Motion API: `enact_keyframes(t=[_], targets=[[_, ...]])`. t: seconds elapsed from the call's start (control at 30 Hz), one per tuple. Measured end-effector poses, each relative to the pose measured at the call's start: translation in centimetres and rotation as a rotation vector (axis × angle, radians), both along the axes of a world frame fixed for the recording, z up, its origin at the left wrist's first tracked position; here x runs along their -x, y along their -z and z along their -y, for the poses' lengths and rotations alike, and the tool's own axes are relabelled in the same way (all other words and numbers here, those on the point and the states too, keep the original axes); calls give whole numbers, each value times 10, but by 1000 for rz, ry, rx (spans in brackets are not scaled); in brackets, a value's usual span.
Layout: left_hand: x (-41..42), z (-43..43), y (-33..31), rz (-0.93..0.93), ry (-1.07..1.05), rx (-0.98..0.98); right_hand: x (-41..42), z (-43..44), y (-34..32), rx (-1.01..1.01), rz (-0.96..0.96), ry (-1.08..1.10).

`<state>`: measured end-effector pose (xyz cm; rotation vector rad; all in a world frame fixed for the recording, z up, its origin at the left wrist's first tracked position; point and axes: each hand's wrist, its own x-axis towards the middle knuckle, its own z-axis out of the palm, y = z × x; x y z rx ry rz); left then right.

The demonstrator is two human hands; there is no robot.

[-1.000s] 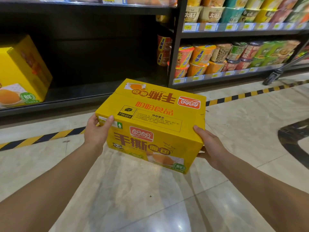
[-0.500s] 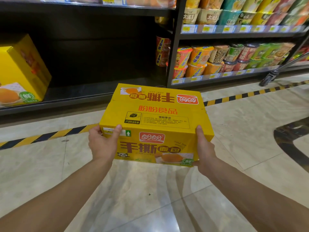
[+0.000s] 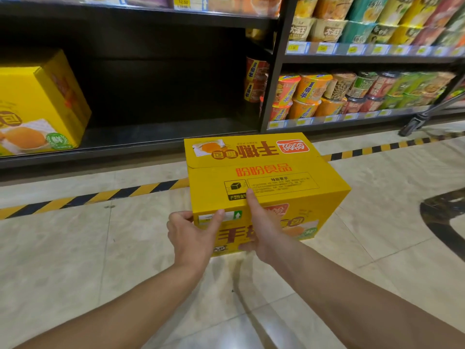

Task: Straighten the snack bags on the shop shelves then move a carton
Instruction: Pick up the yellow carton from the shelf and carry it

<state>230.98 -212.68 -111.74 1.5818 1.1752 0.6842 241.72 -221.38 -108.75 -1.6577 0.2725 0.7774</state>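
Observation:
A yellow carton (image 3: 266, 177) with red lettering is held above the floor in front of the bottom shelf. My left hand (image 3: 193, 235) grips its near left corner, thumb on the front face. My right hand (image 3: 264, 227) holds the middle of the near face, thumb stretched up onto the top edge and fingers under the bottom edge. A second yellow carton (image 3: 40, 104) of the same kind stands at the left of the dark bottom shelf (image 3: 163, 137).
Cup noodles (image 3: 314, 96) fill the shelves at right behind a black upright post (image 3: 274, 71). A yellow-black hazard stripe (image 3: 100, 197) runs along the tiled floor before the shelves. A dark tripod leg (image 3: 427, 114) stands at far right.
My right hand has left the carton's right side and shifted to the middle of its near face. The carton has moved right and a little toward the shelf.

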Motion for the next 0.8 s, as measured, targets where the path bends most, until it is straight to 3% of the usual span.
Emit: enact_keyframes(t=[0.2,0.37,0.8], targets=[[10,-1,10,33,107,-20,3,-2,9,96,96,10],[20,-10,7,87,239,61,-12,11,17,64,142,-33],[13,-7,-5,182,314,259,-42,47,16,-9,206,14]])
